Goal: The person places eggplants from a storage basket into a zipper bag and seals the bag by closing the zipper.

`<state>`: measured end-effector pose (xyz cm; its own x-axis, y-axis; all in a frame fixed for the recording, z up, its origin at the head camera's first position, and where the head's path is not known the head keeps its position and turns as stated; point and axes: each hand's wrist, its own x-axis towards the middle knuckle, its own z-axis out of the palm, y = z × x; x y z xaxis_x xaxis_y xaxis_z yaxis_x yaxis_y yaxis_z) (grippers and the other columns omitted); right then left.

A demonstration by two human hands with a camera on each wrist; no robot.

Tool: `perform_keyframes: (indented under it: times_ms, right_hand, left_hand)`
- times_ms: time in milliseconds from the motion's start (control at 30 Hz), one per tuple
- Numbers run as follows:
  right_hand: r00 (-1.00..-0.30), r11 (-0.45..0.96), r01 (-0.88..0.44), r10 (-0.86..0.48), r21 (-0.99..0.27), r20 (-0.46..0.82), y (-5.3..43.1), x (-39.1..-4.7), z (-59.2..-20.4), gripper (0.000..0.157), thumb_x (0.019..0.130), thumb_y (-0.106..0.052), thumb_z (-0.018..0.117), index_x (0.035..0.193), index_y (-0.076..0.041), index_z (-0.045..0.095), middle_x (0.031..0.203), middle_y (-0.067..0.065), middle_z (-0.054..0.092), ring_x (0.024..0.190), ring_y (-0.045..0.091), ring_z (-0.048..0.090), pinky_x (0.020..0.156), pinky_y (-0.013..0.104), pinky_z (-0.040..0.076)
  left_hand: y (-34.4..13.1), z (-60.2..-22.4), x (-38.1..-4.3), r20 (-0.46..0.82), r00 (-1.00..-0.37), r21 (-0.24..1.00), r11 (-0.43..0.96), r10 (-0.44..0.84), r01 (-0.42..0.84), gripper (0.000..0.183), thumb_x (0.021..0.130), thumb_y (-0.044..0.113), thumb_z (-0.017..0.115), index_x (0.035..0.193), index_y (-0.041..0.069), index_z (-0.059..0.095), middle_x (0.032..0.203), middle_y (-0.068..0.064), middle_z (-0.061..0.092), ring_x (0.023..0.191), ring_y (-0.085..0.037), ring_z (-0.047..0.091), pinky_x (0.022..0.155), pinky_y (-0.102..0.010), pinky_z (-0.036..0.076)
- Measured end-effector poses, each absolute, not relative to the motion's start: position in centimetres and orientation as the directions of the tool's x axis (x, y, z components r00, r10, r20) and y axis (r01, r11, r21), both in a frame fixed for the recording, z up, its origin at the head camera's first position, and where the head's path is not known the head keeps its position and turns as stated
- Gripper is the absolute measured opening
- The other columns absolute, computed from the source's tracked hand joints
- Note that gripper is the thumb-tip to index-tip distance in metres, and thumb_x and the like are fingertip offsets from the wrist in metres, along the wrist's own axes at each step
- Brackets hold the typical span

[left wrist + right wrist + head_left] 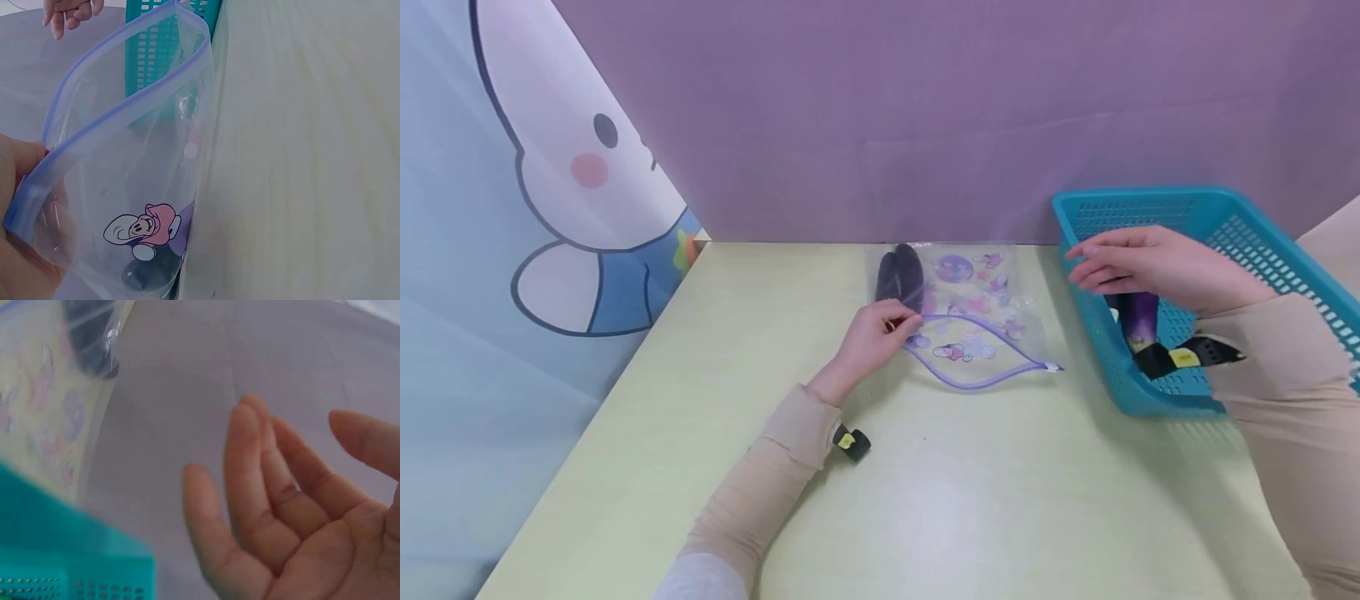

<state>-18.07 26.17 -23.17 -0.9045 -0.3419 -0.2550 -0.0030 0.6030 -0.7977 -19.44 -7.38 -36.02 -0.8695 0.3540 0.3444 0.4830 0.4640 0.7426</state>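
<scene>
A clear zip bag [992,287] with a purple zip edge and cartoon prints lies on the table, its mouth spread wide. My left hand [872,337] pinches the left corner of that mouth; in the left wrist view, thumb and fingers grip the zip edge. Two dark eggplants [901,277] lie side by side at the bag's left side. Over the left part of a teal basket [1112,379] hovers my right hand [1157,262], holding nothing, its fingers loosely bent in the right wrist view. Below it, inside the basket, is a purple eggplant [1141,318], partly hidden by the hand.
The pale table [925,500] meets a purple cloth backdrop [880,125] right behind the bag. A blue curtain [460,417] with a cartoon figure hangs along the left. The basket's perforated walls rise to the right of the bag.
</scene>
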Motion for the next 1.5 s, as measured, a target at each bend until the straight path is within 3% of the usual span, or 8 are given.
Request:
perform_keyframes:
  times_ms: [133, 300, 533, 767, 1067, 1333, 1500]
  right_hand:
    - [-0.910, 0.564, 0.023, -0.331, -0.826, -0.251, 27.4, -19.3, -23.8, 0.059, 0.101, -0.041, 0.037, 0.142, 0.002, 0.034, 0.109, -0.012, 0.063, 0.103, 0.004, 0.061, 0.084, 0.018, 0.051]
    - [-0.910, 0.507, 0.053, -0.331, -0.860, -0.251, 28.6, -20.1, -24.8, 0.056, 0.102, -0.036, 0.036, 0.142, 0.003, 0.031, 0.107, -0.014, 0.063, 0.102, 0.000, 0.061, 0.084, 0.019, 0.051]
    - [-0.904, 0.452, 0.088, -0.339, -0.888, -0.262, 29.7, -20.9, -25.9, 0.030, 0.103, -0.032, 0.036, 0.127, -0.017, 0.047, 0.105, -0.014, 0.064, 0.098, 0.001, 0.062, 0.083, 0.020, 0.051]
    - [-0.881, 0.508, 0.113, -0.346, -0.854, -0.322, 30.2, -21.4, -26.9, 0.053, 0.103, -0.037, 0.034, 0.141, 0.000, 0.032, 0.105, -0.014, 0.063, 0.098, 0.000, 0.061, 0.084, 0.020, 0.050]
    - [-0.881, 0.522, 0.125, -0.333, -0.844, -0.337, 30.8, -21.9, -27.2, 0.062, 0.102, -0.040, 0.031, 0.144, 0.005, 0.024, 0.105, -0.016, 0.061, 0.098, -0.002, 0.059, 0.086, 0.019, 0.049]
    - [-0.881, 0.497, 0.187, -0.297, -0.848, -0.368, 32.0, -22.7, -27.9, 0.040, 0.103, -0.038, 0.031, 0.134, -0.013, 0.037, 0.100, -0.018, 0.061, 0.096, -0.001, 0.060, 0.086, 0.020, 0.049]
    - [-0.887, 0.497, 0.193, -0.281, -0.846, -0.367, 32.6, -23.0, -28.2, 0.048, 0.103, -0.039, 0.030, 0.139, -0.008, 0.031, 0.099, -0.021, 0.060, 0.095, -0.004, 0.059, 0.086, 0.018, 0.049]
  left_hand:
    - [-7.4, -36.1, -19.6, 0.339, -0.873, 0.743, 0.470, 0.352, 0.478, 0.013, 0.089, 0.010, 0.064, 0.092, 0.001, 0.073, 0.078, -0.009, 0.063, 0.066, -0.013, 0.050, 0.060, -0.019, 0.041]
    - [-7.3, -35.9, -19.6, 0.344, -0.869, 0.741, 0.466, 0.354, 0.484, 0.014, 0.090, 0.010, 0.063, 0.092, 0.000, 0.073, 0.078, -0.009, 0.063, 0.066, -0.014, 0.050, 0.060, -0.020, 0.041]
    - [-7.3, -36.1, -19.7, 0.339, -0.872, 0.745, 0.465, 0.353, 0.478, 0.013, 0.089, 0.010, 0.063, 0.091, 0.000, 0.073, 0.077, -0.009, 0.062, 0.065, -0.013, 0.049, 0.059, -0.019, 0.040]
    - [-7.3, -36.2, -19.7, 0.335, -0.873, 0.747, 0.465, 0.354, 0.475, 0.014, 0.089, 0.010, 0.064, 0.091, 0.000, 0.072, 0.077, -0.009, 0.062, 0.065, -0.012, 0.048, 0.059, -0.019, 0.040]
    - [-7.3, -36.1, -19.5, 0.341, -0.871, 0.745, 0.464, 0.352, 0.479, 0.013, 0.089, 0.010, 0.064, 0.091, 0.000, 0.073, 0.076, -0.009, 0.062, 0.064, -0.012, 0.048, 0.059, -0.019, 0.040]
    - [-7.4, -36.1, -19.5, 0.343, -0.871, 0.743, 0.466, 0.351, 0.481, 0.013, 0.089, 0.009, 0.064, 0.091, 0.000, 0.073, 0.077, -0.009, 0.062, 0.065, -0.013, 0.049, 0.059, -0.019, 0.040]
    - [-7.4, -36.1, -19.5, 0.339, -0.873, 0.743, 0.469, 0.352, 0.478, 0.013, 0.089, 0.009, 0.064, 0.091, 0.000, 0.073, 0.077, -0.009, 0.062, 0.065, -0.013, 0.048, 0.059, -0.019, 0.040]
